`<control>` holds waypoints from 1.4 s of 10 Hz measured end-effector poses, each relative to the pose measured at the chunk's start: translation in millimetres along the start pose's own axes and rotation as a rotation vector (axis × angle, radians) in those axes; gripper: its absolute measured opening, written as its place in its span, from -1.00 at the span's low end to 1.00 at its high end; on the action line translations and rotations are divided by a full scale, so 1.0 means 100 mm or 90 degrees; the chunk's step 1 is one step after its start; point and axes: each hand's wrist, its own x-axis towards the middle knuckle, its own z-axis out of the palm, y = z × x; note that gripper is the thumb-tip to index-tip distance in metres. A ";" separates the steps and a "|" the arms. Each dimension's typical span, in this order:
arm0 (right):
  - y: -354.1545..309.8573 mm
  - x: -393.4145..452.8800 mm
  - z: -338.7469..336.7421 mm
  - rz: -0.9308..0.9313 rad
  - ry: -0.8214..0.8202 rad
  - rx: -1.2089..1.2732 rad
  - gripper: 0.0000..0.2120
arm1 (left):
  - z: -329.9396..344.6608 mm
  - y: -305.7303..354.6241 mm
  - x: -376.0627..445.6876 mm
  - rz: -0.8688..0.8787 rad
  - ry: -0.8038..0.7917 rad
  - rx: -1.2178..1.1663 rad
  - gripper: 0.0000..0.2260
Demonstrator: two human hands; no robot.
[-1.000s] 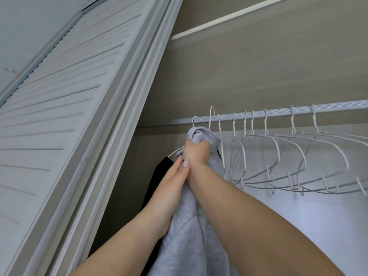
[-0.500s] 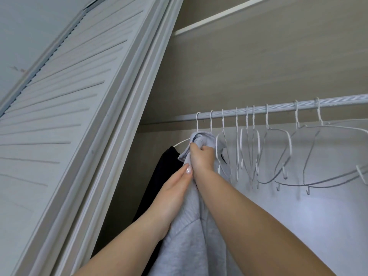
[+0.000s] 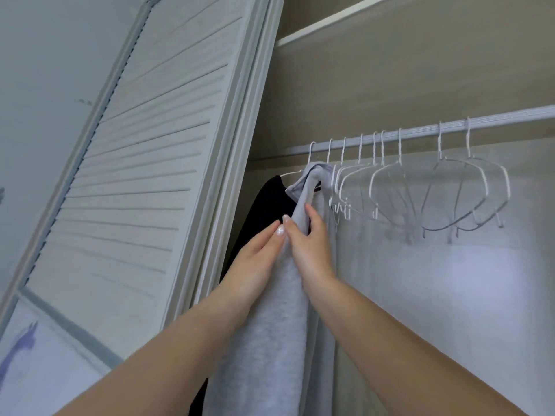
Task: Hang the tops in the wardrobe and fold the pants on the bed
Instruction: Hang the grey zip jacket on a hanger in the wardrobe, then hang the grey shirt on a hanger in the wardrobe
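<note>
My right hand [image 3: 310, 244] pinches the grey top [image 3: 288, 310], hanging from the rail [image 3: 420, 133] at twelve o'clock; my left hand [image 3: 255, 259] presses flat, fingers straight. I should smooth downward gently, keeping its shoulders seated on the hanger.

Home bedroom wardrobe, louvred door [image 3: 150, 151], hanger rail [image 3: 420, 134]
</note>
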 end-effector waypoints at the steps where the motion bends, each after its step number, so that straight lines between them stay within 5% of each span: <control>1: -0.16 -0.48 -0.07 0.011 -0.009 0.022 -0.46 | -0.16 0.06 -0.46 -0.021 0.010 0.053 -0.62; 4: -0.59 -2.08 -0.24 0.087 -0.095 0.056 -0.59 | -0.58 0.27 -1.88 -0.121 0.078 0.049 -0.65; 7: -0.95 -3.54 -0.09 0.139 -0.317 0.131 -0.52 | -1.17 0.62 -3.60 -0.209 0.213 0.136 -0.73; 11: -2.04 -5.54 0.13 0.166 -0.685 0.344 -0.53 | -1.19 2.20 -6.32 -0.281 0.605 0.302 -0.76; 14: -3.63 -7.34 0.16 0.127 -0.993 0.499 -0.59 | -0.60 3.75 -8.69 -0.276 0.938 0.422 -0.77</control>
